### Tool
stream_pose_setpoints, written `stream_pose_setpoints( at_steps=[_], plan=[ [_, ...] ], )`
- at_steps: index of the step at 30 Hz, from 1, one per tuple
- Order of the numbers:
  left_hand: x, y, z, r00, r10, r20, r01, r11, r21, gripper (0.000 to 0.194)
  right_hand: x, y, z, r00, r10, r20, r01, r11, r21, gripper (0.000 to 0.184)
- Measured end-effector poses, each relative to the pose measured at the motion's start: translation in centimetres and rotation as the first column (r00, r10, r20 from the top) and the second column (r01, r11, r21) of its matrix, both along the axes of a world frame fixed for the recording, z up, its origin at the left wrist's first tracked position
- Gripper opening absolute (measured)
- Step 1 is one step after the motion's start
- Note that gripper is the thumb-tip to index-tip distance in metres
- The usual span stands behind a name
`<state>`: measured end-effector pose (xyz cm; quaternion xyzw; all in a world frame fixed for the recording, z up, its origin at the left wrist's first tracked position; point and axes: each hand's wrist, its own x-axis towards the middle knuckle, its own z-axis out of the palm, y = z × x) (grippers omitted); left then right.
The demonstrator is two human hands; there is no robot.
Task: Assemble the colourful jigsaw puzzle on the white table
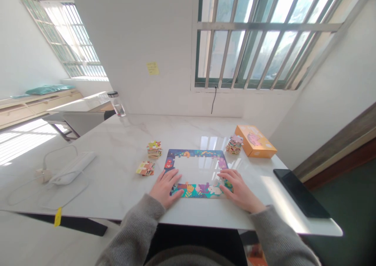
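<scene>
Two open hands lie flat and apart: the left hand [165, 187] on the lower left corner of a jigsaw frame [199, 190], the right hand [241, 190] on its lower right corner. Three puzzle piece stacks [154, 150] sit beside the frame on the marble surface [117, 187], near an orange box [255, 141].

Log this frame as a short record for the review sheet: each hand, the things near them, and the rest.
left hand: flat on the lower left of a puzzle frame, holding nothing
right hand: flat on the frame's lower right, holding nothing
things: stacked puzzle pieces and a smaller pile left of the frame; another stack beyond its upper right corner, beside an orange box
rest: marble-topped table, glass bottle, black slab-like device, white corded device, yellow sticky note
</scene>
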<state>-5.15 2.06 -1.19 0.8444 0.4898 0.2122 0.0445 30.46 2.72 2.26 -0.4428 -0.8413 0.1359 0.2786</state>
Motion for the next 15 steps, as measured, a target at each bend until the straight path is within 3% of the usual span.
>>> stream_pose_setpoints(
  at_steps=[4,9,12,15],
  plan=[
    [-0.2,0.0,-0.3,0.995,-0.033,0.092,0.025,0.996,0.087,0.04,-0.4,-0.1,-0.4,0.999,-0.039,-0.009,0.039,0.999,0.03,0.026],
    [-0.2,-0.3,0.4,0.982,-0.084,0.167,0.06,0.988,0.142,0.033,-0.5,0.2,-0.3,0.995,-0.088,-0.05,0.092,0.992,0.087,0.025],
    [0.0,-0.5,0.9,0.978,-0.075,0.196,0.045,0.987,0.151,0.03,0.7,2.3,0.6,0.989,-0.13,-0.063,0.14,0.973,0.185,0.023],
    [0.2,-0.7,1.3,0.972,-0.064,0.226,0.03,0.988,0.152,0.028,2.8,6.3,2.4,0.976,-0.211,-0.049,0.216,0.934,0.283,0.019]
  ],
)
